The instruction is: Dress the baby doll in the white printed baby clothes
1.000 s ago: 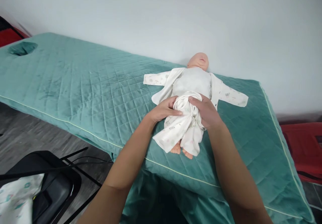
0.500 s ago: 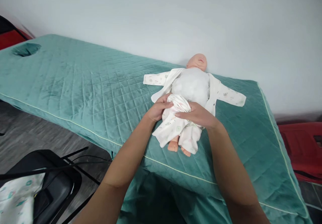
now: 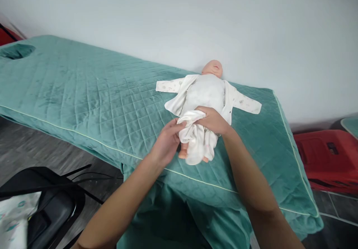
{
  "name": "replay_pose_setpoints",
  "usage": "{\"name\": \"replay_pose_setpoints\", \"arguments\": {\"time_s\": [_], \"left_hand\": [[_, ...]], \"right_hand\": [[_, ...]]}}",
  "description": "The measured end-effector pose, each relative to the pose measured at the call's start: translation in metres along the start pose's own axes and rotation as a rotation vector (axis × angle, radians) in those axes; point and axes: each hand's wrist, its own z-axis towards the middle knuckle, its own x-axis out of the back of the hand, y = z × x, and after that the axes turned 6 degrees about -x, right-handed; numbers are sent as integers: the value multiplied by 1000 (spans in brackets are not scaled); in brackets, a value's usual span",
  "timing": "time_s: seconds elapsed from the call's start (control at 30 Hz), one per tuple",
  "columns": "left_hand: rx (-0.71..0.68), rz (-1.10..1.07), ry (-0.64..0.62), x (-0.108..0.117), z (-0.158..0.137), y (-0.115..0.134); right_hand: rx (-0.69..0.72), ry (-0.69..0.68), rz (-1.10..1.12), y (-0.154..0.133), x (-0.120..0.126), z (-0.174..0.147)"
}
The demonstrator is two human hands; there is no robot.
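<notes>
On its back lies a baby doll [image 3: 205,92], its head by the wall and its feet toward me. A white patterned baby shirt [image 3: 246,101] is spread open, leaving the white torso bare. White baby pants [image 3: 195,144] are bunched over the doll's legs, with part of the feet showing below. My left hand [image 3: 166,140] grips the bunched cloth at the left side, thumb on top. At the waist, my right hand [image 3: 212,120] is closed on the same pants; some of its fingers are hidden by cloth.
A green quilted massage bed [image 3: 112,92] runs along the white wall, with a face hole at far left. A black chair [image 3: 56,208] holding patterned cloth [image 3: 16,215] stands at lower left. A red plastic object [image 3: 327,155] is beyond the bed's right end.
My left hand has moved down and left with the cloth. The left pant leg has swung inward, showing more of that foot. The view has shifted slightly right.
</notes>
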Motion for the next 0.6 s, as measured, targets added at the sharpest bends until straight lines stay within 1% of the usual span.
{"name": "replay_pose_setpoints", "arguments": {"time_s": [0.07, 0.17, 0.27, 0.37, 0.5, 0.6], "left_hand": [[39, 10, 49, -8, -20, 0], [46, -10, 113, -17, -45, -2], [22, -63, 190, -23, -64, -8], [15, -153, 227, -26, -81, -20], [13, -261, 298, -24, -97, -43], [-24, -234, 342, -13, -101, -57]], "right_hand": [[-2, 8, -68, 0, -1, -1], [4, 7, -165, 1, -2, -2], [18, -36, -240, 1, -1, -3], [16, -91, -290, -1, 1, -5], [11, -170, -415, -4, 3, -8], [18, -186, -550, -2, 4, -7]]}}
